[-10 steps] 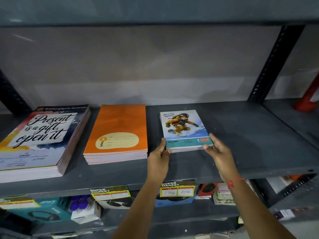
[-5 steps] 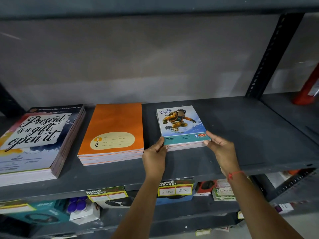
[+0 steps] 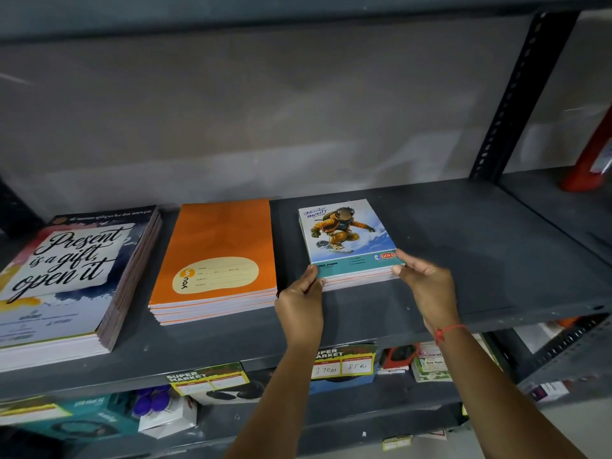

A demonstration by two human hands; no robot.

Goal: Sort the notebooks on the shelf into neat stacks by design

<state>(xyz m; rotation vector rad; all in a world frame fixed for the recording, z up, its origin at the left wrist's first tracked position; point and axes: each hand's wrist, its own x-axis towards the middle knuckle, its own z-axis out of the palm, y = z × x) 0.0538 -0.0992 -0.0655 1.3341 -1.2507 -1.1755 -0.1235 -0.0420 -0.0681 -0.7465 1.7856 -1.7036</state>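
Three notebook stacks lie on the grey shelf (image 3: 463, 260). At left is a thick stack with "Present is a gift, open it" covers (image 3: 63, 276). In the middle lies an orange stack (image 3: 222, 233). To the right sits a small stack with a snowboarder cover (image 3: 344, 233). My left hand (image 3: 303, 303) grips that small stack's near left corner. Its near right corner is held by my right hand (image 3: 427, 283), which has a red thread on its wrist. The stack rests flat on the shelf.
A dark slotted upright (image 3: 516, 94) stands at the back right, with an orange-red object (image 3: 586, 160) beyond it. The shelf below holds boxed goods and yellow price tags (image 3: 342, 366). An upper shelf (image 3: 298, 14) hangs overhead.
Both hands have stayed on the snowboarder stack's near corners, and the stack has slid slightly back and left. The camera view has shifted a little.
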